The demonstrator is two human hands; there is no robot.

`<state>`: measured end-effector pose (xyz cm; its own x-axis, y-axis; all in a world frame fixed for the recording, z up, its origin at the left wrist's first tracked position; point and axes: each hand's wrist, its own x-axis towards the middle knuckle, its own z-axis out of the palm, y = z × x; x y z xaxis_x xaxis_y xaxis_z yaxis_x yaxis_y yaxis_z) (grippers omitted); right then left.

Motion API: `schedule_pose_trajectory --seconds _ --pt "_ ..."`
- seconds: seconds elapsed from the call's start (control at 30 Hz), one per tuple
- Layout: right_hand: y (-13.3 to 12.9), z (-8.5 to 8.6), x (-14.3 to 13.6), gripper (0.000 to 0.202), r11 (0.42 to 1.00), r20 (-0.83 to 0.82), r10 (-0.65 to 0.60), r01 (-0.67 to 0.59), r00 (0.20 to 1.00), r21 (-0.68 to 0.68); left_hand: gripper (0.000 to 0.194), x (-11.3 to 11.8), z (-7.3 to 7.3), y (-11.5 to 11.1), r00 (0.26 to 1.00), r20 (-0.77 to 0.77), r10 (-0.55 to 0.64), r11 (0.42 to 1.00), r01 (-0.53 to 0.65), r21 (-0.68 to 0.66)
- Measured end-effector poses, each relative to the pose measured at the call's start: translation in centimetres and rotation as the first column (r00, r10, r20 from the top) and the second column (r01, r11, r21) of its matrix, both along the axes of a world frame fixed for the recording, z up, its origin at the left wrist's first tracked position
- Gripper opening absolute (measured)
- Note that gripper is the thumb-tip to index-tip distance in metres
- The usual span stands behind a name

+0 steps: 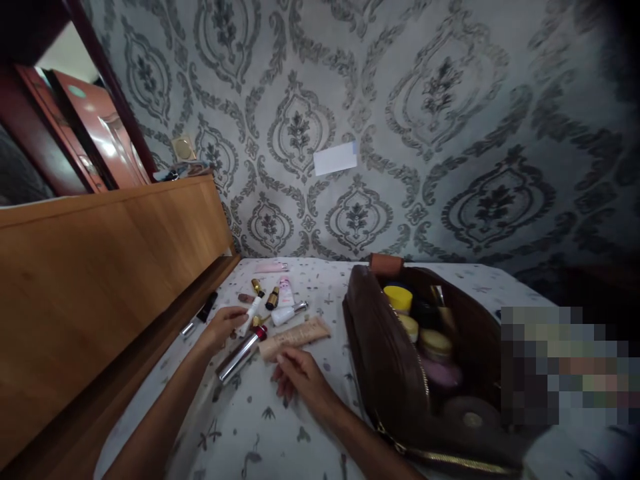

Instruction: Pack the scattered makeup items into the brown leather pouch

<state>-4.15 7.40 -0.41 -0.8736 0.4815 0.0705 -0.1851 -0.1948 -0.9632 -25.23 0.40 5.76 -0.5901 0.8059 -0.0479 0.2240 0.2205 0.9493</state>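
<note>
Pinching the white tube [251, 315], the left hand [227, 327] is mostly closed, while the right hand [300, 377] is kinda half open at the beige tube [299, 337].

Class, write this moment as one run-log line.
left hand: at white tube | right hand: at beige tube | between: silver tube | rest: open brown bag, jars inside
</note>
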Motion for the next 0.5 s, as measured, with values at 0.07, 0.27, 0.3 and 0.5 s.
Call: schedule_pose_trajectory --seconds 0.07,0.27,0.3,0.5 --pt "-0.1 0.1 0.1 0.055 1.000 -0.009 0.005 -0.005 1.000 0.018 0.040 2.5 0.3 -0.8 0.988 0.126 -0.084 0.995 0.077 0.059" --pt "-0.2 0.6 0.4 0.054 0.999 -0.079 0.046 -0.044 0.996 0.029 0.037 9.3 0.3 -1.2 0.976 0.120 -0.184 0.975 0.166 0.146" --pt "-0.3 0.6 0.5 0.055 0.999 -0.088 0.046 -0.044 0.995 0.028 0.036 9.8 0.3 -1.1 0.976 0.113 -0.187 0.972 0.168 0.161" --pt "-0.3 0.9 0.3 0.066 0.999 -0.080 0.041 -0.039 0.996 0.024 0.033 10.4 -0.4 -0.8 0.978 0.085 -0.191 0.968 0.173 0.182"
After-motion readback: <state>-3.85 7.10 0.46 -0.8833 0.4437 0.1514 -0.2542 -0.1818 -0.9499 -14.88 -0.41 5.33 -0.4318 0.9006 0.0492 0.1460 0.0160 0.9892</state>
